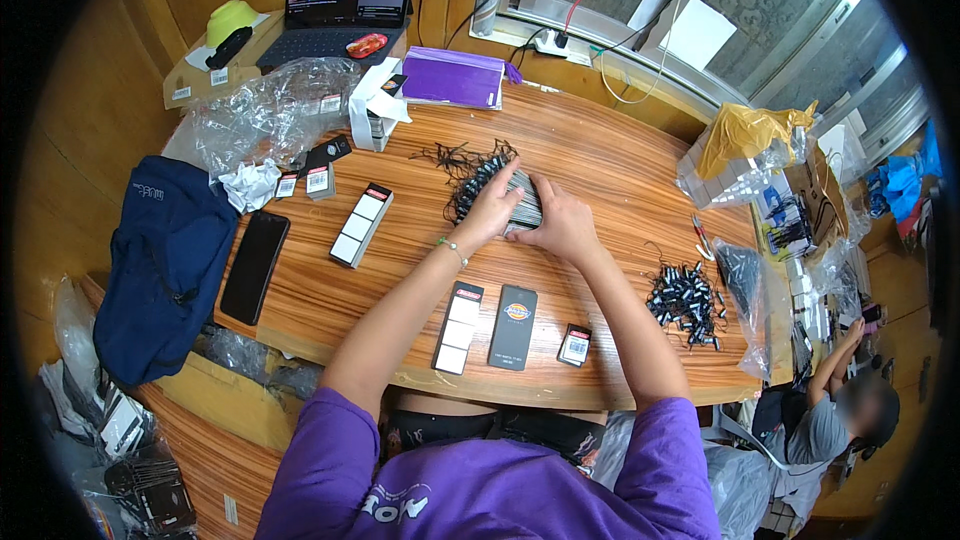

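On the far middle of the table, my left hand (pixel 488 208) and my right hand (pixel 560 225) are closed round the two sides of a stack of hang tags (pixel 523 204). Black strings (pixel 462 162) with dark plastic ends fan out from the stack's far left side. Close to my body lie a stack of white-labelled tags (pixel 459 328), a dark grey tag (pixel 513 328) with an orange emblem, and a small pile of barcode tags (pixel 574 345). Another upright-laid stack of white-labelled tags (pixel 361 226) rests left of my hands. To the right is a heap of loose string fasteners (pixel 686 305).
A black phone (pixel 256 268) and a navy bag (pixel 165 265) lie at left. Clear plastic wrap (pixel 270 120), a laptop (pixel 345 5) and a purple folder (pixel 453 77) stand behind. A plastic-wrapped box (pixel 735 165) sits far right; another person (pixel 835 420) works beyond.
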`<state>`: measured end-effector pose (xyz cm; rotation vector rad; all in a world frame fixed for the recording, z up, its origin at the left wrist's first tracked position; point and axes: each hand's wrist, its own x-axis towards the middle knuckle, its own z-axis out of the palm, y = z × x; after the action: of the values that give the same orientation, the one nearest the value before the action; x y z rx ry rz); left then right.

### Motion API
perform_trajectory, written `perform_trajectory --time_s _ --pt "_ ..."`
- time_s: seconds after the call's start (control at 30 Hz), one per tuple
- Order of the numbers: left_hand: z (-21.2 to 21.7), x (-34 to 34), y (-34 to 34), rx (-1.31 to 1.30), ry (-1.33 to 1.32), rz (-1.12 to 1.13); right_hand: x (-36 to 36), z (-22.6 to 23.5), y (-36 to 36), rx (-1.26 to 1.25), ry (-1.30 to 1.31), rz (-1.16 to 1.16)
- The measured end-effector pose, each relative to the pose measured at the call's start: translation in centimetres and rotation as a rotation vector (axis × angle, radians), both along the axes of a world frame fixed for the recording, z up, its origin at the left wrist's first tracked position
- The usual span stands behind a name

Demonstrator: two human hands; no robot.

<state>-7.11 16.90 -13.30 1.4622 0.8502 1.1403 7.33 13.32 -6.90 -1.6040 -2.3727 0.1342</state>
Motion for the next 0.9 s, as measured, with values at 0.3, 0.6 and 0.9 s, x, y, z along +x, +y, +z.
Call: perform_trajectory --time_s 0.3,0.6,0.9 --pt "0.1 0.2 0.2 0.078 -0.074 0.082 0.2 0.1 0.1 0.013 0.011 0.014" --pt "0.3 0.3 -0.6 0.258 0.019 0.071 -0.4 1.0 -0.3 -0.079 -0.097 -0.036" --pt "0.6 0.0 -0.6 0.135 0.053 -0.013 0.0 0.5 0.1 -0.077 -0.077 -0.007"
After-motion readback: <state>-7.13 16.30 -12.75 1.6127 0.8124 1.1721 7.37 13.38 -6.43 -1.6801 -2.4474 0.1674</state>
